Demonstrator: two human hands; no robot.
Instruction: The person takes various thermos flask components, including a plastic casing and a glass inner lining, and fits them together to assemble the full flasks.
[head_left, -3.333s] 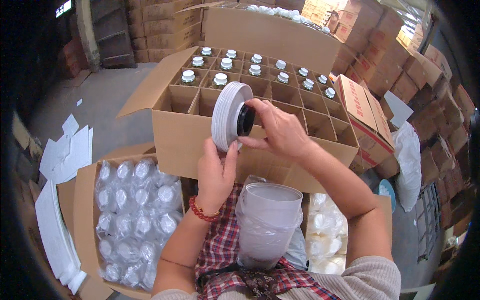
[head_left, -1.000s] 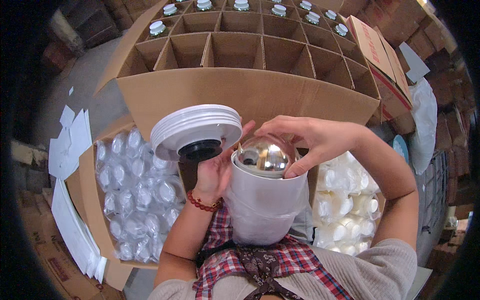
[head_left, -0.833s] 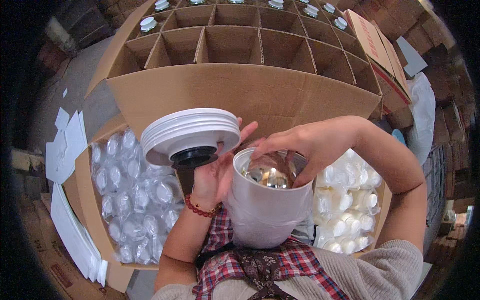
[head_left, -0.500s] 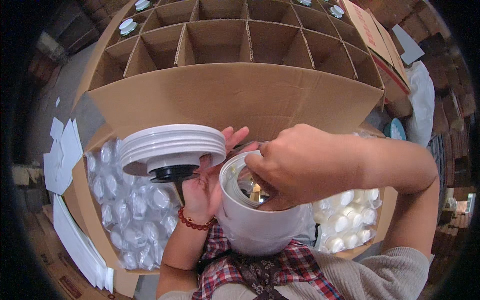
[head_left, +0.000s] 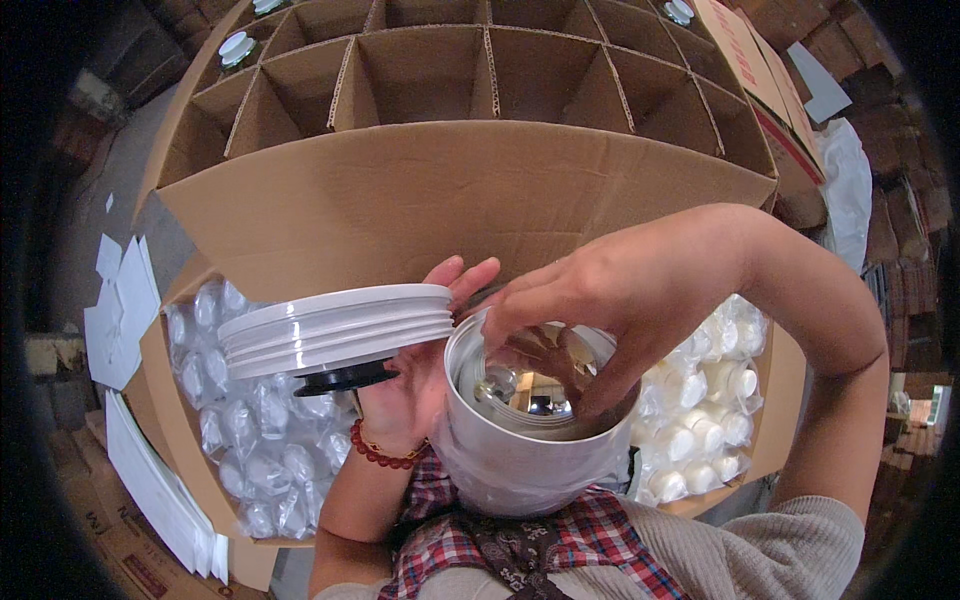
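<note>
My left hand (head_left: 412, 388) holds a white ribbed disc (head_left: 335, 325) with a black neck (head_left: 345, 378) under it, tilted slightly, just left of a white plastic tube (head_left: 520, 472) propped against my chest. My right hand (head_left: 625, 290) reaches over the tube's open mouth, fingers dipped inside and curled round a shiny silver dome (head_left: 530, 388) sitting in it. The two hands almost touch above the tube's left rim. The tube's lower part is hidden behind my plaid collar.
A big cardboard box (head_left: 450, 190) with divider cells stands in front, white-capped jars (head_left: 238, 45) in its far cells. A left carton holds clear bagged pieces (head_left: 260, 440); a right carton holds white bottles (head_left: 710, 400). White sheets (head_left: 125, 310) lie at the left.
The disc came down from above the divided box to beside the tube. My right hand moved from the disc to the tube's mouth, and its fingers now reach inside around the silver dome.
</note>
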